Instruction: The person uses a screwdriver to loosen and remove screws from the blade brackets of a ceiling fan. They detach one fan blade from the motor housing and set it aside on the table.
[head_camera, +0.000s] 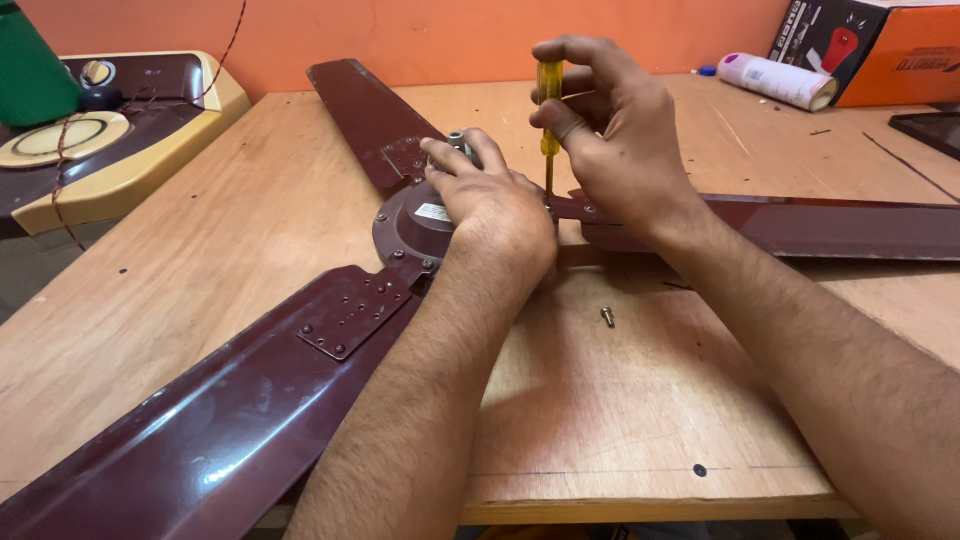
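**Screwdriver set upright at the fan hub**

A dark maroon, glossy metal ceiling fan (400, 225) lies flat on the pale plywood workbench (640, 400), its round motor hub at the middle. Three blades show, each bolted on by a riveted bracket. The left hand (495, 205) presses palm-down on the hub, fingers curled over it. The right hand (610, 130) is closed around one yellow-handled screwdriver (549, 110), held upright with its tip at the right blade's bracket. One small loose screw (607, 317) lies on the bench near the hub.
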